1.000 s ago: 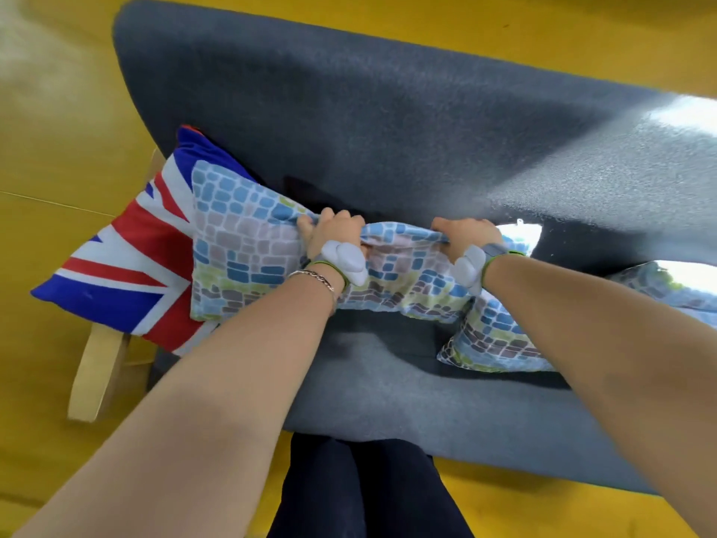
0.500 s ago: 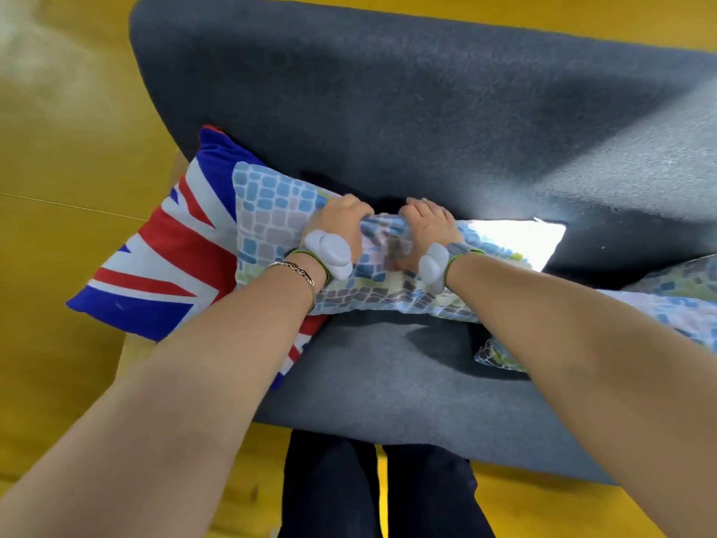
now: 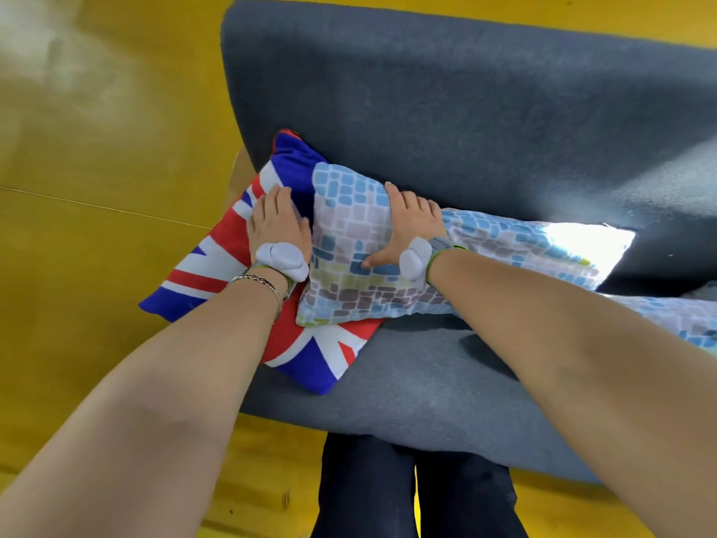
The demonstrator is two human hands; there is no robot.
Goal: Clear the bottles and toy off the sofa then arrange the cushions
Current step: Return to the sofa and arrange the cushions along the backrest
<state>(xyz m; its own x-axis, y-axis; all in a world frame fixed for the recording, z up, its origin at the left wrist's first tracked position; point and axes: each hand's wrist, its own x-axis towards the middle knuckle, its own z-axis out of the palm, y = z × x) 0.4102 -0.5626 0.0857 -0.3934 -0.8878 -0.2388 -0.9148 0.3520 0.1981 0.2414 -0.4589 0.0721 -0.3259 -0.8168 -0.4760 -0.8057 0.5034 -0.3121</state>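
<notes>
A grey sofa point(image 3: 446, 110) fills the view. At its left end a Union Jack cushion point(image 3: 217, 266) leans against the backrest. A pale cushion with a blue and grey stone pattern point(image 3: 349, 289) lies partly over it. My left hand point(image 3: 277, 223) rests flat on the flag cushion, fingers spread. My right hand point(image 3: 407, 227) lies flat on the patterned cushion, palm down, thumb out. A second patterned cushion point(image 3: 679, 320) shows at the right edge behind my right forearm. No bottles or toy are visible.
The sofa seat point(image 3: 407, 386) in front of the cushions is bare grey fabric. A wooden armrest or leg point(image 3: 240, 168) peeks out behind the flag cushion. Yellow floor point(image 3: 97, 188) surrounds the sofa. My dark trouser legs point(image 3: 407, 491) stand at the seat's front edge.
Both hands let go of the patterned cushion's bunched top edge. The left hand moved left onto the flag cushion; the right hand now lies flat on the patterned cushion, which sits further left.
</notes>
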